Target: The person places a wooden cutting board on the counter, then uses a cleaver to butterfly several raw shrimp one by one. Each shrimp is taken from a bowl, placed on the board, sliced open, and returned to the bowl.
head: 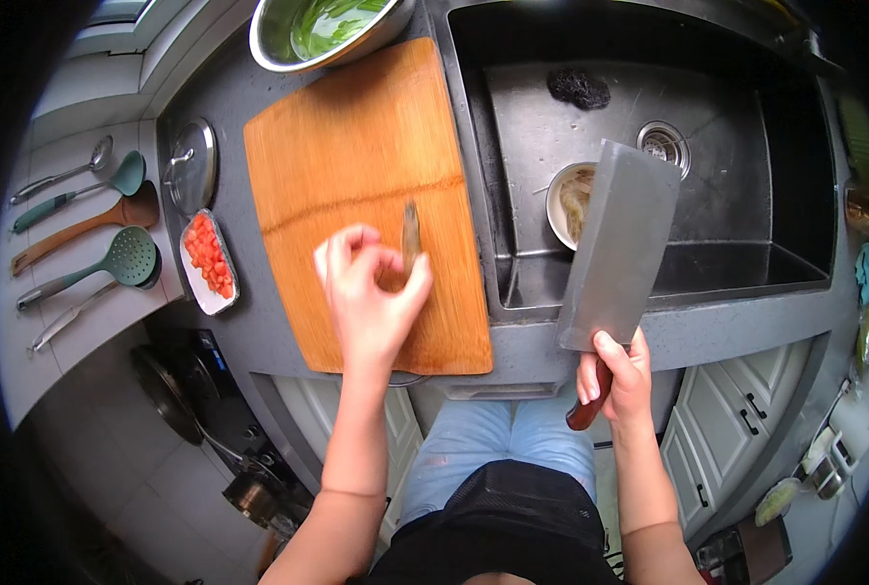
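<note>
My right hand (617,373) grips the wooden handle (588,406) of a cleaver. Its broad steel blade (621,241) points away from me over the sink's front edge. Above the wooden cutting board (354,146) is my left hand (372,292), its fingers curled and blurred. A single shrimp (410,230) shows at the tip of that thumb, over the board; whether the fingers pinch it is unclear. In the sink, a white bowl (553,201) with several shrimp (574,205) is partly hidden behind the blade.
The black sink (727,197) holds a dark scouring pad (579,88) near its drain (663,142). A metal bowl (277,55) of green vegetables in water stands behind the board. To the left are a dish of diced red food (211,259), a pot lid (193,164) and hanging utensils (131,256).
</note>
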A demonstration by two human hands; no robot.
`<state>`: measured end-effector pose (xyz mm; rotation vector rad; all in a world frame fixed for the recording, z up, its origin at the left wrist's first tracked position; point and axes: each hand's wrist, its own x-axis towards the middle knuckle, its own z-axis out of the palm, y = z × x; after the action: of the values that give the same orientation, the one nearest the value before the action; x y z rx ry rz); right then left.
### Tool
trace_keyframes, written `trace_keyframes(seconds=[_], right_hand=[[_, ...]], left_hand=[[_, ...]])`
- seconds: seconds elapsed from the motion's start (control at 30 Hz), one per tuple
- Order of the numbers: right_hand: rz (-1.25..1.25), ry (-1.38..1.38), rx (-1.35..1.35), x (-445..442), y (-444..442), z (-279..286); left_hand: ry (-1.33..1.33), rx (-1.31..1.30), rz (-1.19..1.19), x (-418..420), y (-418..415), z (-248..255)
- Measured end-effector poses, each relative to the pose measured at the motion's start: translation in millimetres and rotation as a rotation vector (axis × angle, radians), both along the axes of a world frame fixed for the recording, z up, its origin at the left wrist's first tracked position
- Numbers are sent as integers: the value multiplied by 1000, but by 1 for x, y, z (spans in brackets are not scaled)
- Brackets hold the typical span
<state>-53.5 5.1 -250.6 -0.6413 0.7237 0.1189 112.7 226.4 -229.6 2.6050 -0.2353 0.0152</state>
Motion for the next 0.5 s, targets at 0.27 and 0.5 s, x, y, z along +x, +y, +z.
trace_keyframes(seconds=[0.27, 0.5], right_hand=[[237, 41, -113, 46, -12, 3], [348, -34, -321, 76, -13, -6]], left_hand=[[-147, 111, 90, 28, -49, -22], [-291, 184, -461, 33, -16, -12]])
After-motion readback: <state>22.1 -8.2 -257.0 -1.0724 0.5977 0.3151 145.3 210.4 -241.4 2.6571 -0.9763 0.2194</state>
